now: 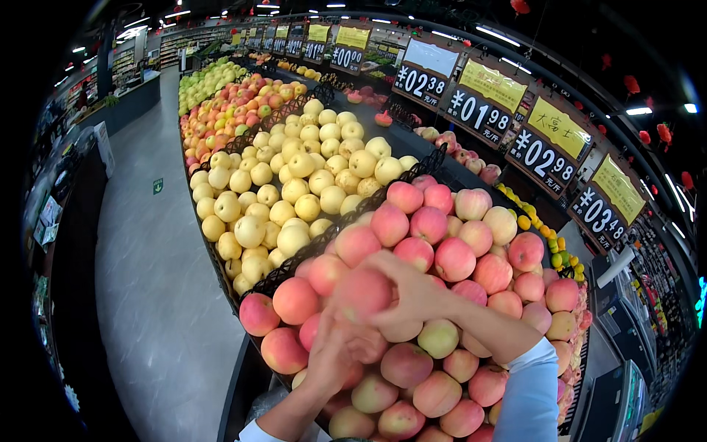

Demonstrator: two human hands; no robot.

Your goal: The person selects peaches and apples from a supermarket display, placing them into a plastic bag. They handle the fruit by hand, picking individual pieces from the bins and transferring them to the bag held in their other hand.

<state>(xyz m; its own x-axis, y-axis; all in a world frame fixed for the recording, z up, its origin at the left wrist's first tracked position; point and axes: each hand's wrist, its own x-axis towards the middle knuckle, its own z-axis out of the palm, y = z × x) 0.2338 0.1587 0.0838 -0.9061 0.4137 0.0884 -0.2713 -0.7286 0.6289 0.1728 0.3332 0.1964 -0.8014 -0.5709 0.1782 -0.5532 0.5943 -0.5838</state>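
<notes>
My right hand [411, 290] is closed around a red apple [363, 294], raised a little above the pile; both are blurred. Just below it, my left hand [337, 348] has its fingers curled, close to the underside of that apple. Motion blur and overlap hide whether the left hand holds anything. Beneath and around both hands lies a heap of pink-red apples [454, 258], with a greener apple [438, 338] right of the left hand.
A black lattice divider [309, 247] separates the apples from yellow pears [298, 189]. Farther off are mixed red-yellow apples [232, 110] and green fruit [207, 83]. Price signs [549, 145] hang above the far side. A grey aisle floor [154, 265] runs along the left. Weighing machines [618, 315] stand right.
</notes>
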